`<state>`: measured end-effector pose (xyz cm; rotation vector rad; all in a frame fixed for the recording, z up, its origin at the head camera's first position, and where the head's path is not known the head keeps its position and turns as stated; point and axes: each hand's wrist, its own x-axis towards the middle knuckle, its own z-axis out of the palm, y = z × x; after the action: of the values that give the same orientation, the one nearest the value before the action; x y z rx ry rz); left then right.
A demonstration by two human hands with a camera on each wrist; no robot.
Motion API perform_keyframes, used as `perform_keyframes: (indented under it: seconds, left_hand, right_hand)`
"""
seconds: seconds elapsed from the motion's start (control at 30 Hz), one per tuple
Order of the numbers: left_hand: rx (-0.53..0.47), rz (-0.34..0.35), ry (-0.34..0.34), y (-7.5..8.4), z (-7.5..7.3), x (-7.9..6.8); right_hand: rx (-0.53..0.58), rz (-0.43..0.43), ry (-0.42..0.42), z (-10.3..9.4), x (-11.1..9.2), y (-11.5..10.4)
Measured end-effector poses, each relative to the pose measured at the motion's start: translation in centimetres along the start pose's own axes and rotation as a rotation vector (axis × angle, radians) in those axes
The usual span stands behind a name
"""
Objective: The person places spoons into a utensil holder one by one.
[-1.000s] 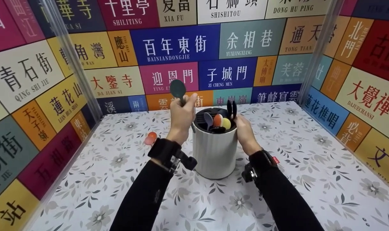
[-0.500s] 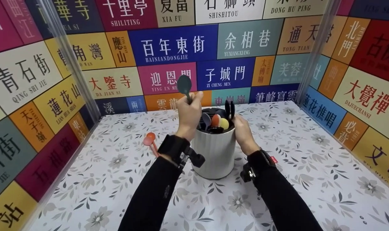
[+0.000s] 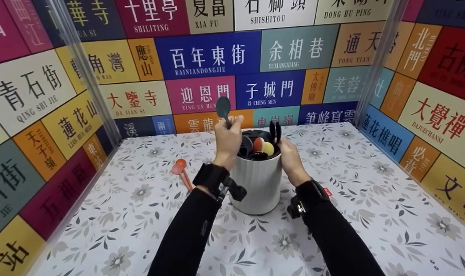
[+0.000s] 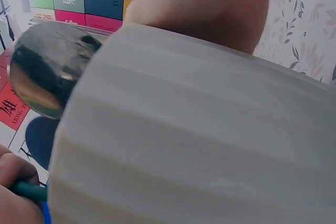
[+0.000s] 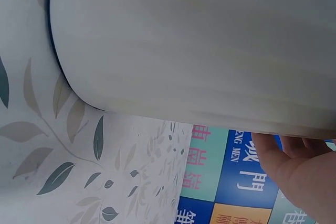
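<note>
A ribbed off-white utensil holder (image 3: 255, 188) with a dark slotted top stands upright on the table. My left hand (image 3: 228, 143) grips a dark green spoon (image 3: 223, 106) at the holder's left rim, its bowl pointing up. In the left wrist view, the green handle (image 4: 29, 190) runs from my fingers to the holder's edge. My right hand (image 3: 292, 160) holds the holder's right side near the rim; its fingers reach behind the wall. Several utensils stand in the holder, including a grey spoon (image 3: 246, 144), an orange-and-yellow piece (image 3: 268, 148) and black-ended ones (image 3: 275, 131).
Left of the holder lie a red spoon (image 3: 181, 164) and a pink spoon (image 3: 176, 168), partly hidden by my left forearm. A floral cloth (image 3: 140, 214) covers the table. Colourful printed panels (image 3: 209, 53) wall the back and both sides.
My left hand has moved right with the green spoon, up to the holder's rim, then dropped slightly. More of the red and pink spoons shows. My right hand stays on the holder.
</note>
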<state>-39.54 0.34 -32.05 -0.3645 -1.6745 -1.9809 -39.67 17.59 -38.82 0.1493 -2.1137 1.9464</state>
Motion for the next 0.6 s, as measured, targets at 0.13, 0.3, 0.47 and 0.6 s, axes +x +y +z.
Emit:
perform_keyframes:
  seconds: [0.13,0.3,0.47,0.6]
  left_hand:
    - [0.049,-0.050,-0.020,-0.38,0.01,-0.34]
    - [0.121,-0.038,-0.088,-0.44,0.12,-0.38]
    - [0.246,-0.066,-0.156,-0.16,0.32,-0.58]
    - [0.308,-0.066,-0.145,-0.10,0.36,-0.65]
  right_hand:
    - [-0.007,-0.007,0.008,0.06,0.15,0.17]
    - [0.006,-0.013,0.004,0.14,0.22,0.27]
    - [0.017,-0.011,-0.006,0.12,0.03,0.20]
    - [0.012,-0.011,-0.001,0.11,0.02,0.20]
